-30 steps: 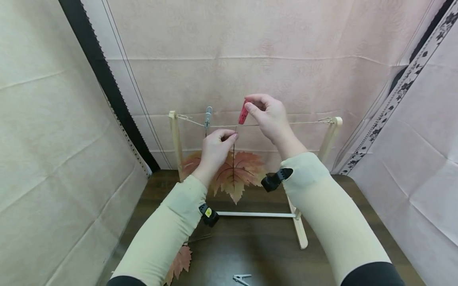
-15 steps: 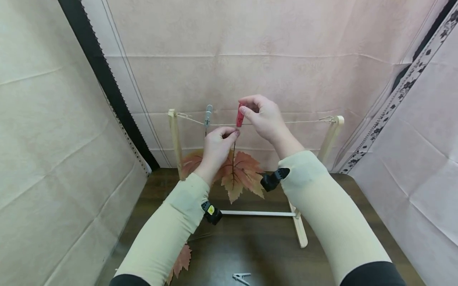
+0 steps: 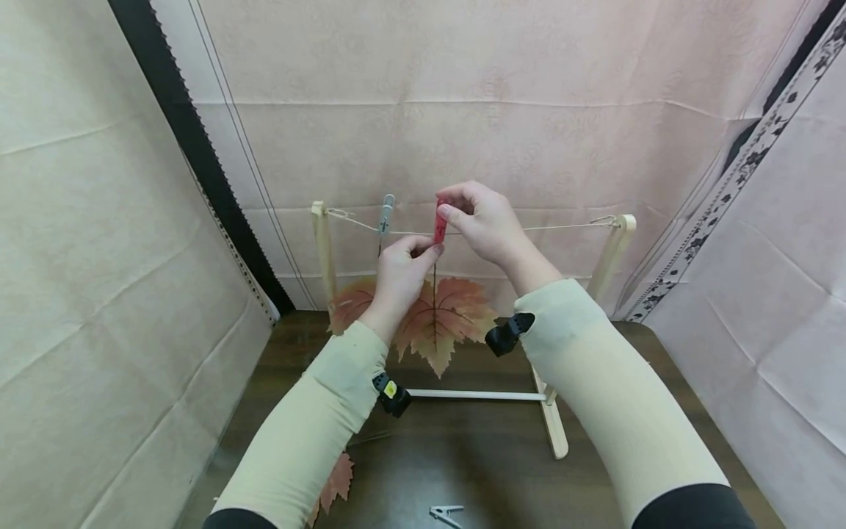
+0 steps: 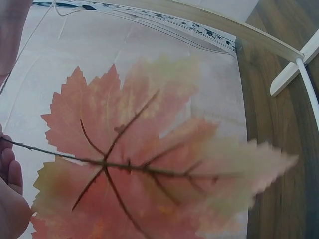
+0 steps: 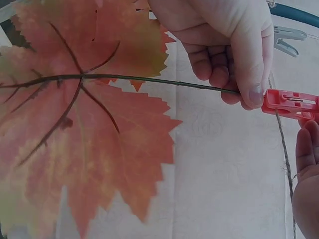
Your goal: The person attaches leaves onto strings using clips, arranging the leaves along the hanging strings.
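My left hand [image 3: 405, 270] pinches the thin stem of an orange-red maple leaf [image 3: 439, 317] just below the string [image 3: 562, 227]. The leaf hangs point down from that stem. My right hand [image 3: 485, 224] holds a red clothespin [image 3: 439, 222] upright between thumb and fingers. In the right wrist view the jaws of the red clothespin [image 5: 289, 103] sit over the string, right beside my left fingertips. Whether they bite the stem is hidden by those fingertips. To the left, a grey-blue clothespin [image 3: 386, 214] on the string carries a second leaf [image 3: 352, 303], partly behind my left hand.
Wooden posts, a left one [image 3: 324, 257] and a right one [image 3: 611, 253], hold the string. A white rod [image 3: 476, 394] joins the stand low down. On the dark table [image 3: 502, 463] lie a light clothespin [image 3: 446, 514] and another leaf [image 3: 335, 485], partly under my left sleeve.
My right hand has come left and slightly down, bringing the red clothespin from above the string onto it beside my left fingertips. The pinched leaf has swung a little; my left hand has hardly moved.
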{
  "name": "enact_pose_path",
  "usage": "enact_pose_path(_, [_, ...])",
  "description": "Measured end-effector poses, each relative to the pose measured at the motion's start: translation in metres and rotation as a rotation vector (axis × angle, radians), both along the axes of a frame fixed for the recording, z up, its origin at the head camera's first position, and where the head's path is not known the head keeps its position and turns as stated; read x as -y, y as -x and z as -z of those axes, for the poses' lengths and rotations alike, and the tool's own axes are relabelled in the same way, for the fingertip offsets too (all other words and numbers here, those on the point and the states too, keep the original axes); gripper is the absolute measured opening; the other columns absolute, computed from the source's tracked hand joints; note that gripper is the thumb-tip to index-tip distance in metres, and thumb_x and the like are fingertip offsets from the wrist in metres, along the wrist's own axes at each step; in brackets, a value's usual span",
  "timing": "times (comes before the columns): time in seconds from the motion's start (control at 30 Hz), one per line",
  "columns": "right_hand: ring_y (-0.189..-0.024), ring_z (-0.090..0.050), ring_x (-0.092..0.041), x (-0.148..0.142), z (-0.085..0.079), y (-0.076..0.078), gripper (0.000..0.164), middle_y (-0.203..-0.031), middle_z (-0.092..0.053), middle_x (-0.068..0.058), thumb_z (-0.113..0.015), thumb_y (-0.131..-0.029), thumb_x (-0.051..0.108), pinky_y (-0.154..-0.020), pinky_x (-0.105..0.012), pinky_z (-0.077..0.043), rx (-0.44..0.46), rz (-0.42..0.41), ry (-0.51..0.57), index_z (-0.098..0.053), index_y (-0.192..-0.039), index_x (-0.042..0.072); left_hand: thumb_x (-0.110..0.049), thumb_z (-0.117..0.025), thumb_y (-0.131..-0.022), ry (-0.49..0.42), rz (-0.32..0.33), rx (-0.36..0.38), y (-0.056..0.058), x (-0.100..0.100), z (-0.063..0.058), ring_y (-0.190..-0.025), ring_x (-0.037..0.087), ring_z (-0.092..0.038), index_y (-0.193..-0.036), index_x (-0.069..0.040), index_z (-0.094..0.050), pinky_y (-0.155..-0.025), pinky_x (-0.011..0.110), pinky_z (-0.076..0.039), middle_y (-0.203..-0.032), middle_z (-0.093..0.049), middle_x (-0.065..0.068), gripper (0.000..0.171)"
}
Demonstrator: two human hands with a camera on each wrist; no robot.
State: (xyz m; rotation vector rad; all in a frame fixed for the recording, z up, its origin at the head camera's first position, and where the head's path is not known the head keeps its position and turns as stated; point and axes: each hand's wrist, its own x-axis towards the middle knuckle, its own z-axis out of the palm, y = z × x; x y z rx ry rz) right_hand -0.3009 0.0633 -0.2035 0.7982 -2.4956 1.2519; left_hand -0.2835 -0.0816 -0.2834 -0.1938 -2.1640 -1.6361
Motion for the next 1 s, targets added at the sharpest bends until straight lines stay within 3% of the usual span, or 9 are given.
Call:
enact_pose_path(0.47, [-0.103, -0.059, -0.017, -0.004, 0.000, -0.002, 0.038, -0.113, -0.061, -0.005, -0.061, -0.092, 0.022, -0.089, -0.034, -0.046, 0.052, -0.034, 0.007, -0.056, -0.128, 0.007, -0.030, -0.071, -0.085, -0.057, 0.029, 0.014, -0.002, 0.003, 0.008, -0.082, 0.014, -0.056, -0.103, -0.010, -0.072, -0.071, 0.029, -0.046, -0.090, -0.066, 0.001, 0.026])
enact_pose_path(0.67, [-0.103, -0.058, -0.014, -0.006, -0.001, -0.003, 0.042, -0.116, -0.060, -0.002, -0.062, -0.091, 0.027, -0.087, -0.032, -0.047, 0.060, -0.019, -0.012, -0.055, -0.130, 0.011, -0.028, -0.069, -0.086, -0.032, 0.014, -0.016, -0.012, 0.006, 0.013, -0.086, 0.013, -0.057, -0.107, -0.010, -0.071, -0.074, 0.029, -0.047, -0.096, -0.065, 0.000, 0.027])
enact_pose_path(0.87, [-0.098, -0.060, -0.015, -0.013, 0.000, -0.004, 0.048, -0.118, -0.061, -0.002, -0.068, -0.087, 0.028, -0.083, -0.031, -0.048, 0.033, -0.004, 0.029, -0.056, -0.130, 0.011, -0.018, -0.070, -0.086, -0.094, 0.029, -0.076, -0.026, 0.007, 0.019, -0.088, 0.015, -0.059, -0.108, -0.008, -0.070, -0.075, 0.030, -0.049, -0.098, -0.065, 0.003, 0.025])
enact_pose_path(1.0, [-0.097, -0.060, -0.017, -0.018, 0.002, -0.006, 0.048, -0.118, -0.062, -0.005, -0.069, -0.086, 0.027, -0.083, -0.033, -0.048, 0.010, 0.010, 0.039, -0.057, -0.129, 0.010, -0.019, -0.070, -0.085, -0.105, 0.031, -0.074, -0.031, 0.008, 0.022, -0.087, 0.014, -0.059, -0.109, -0.008, -0.069, -0.075, 0.029, -0.049, -0.098, -0.064, 0.003, 0.026])
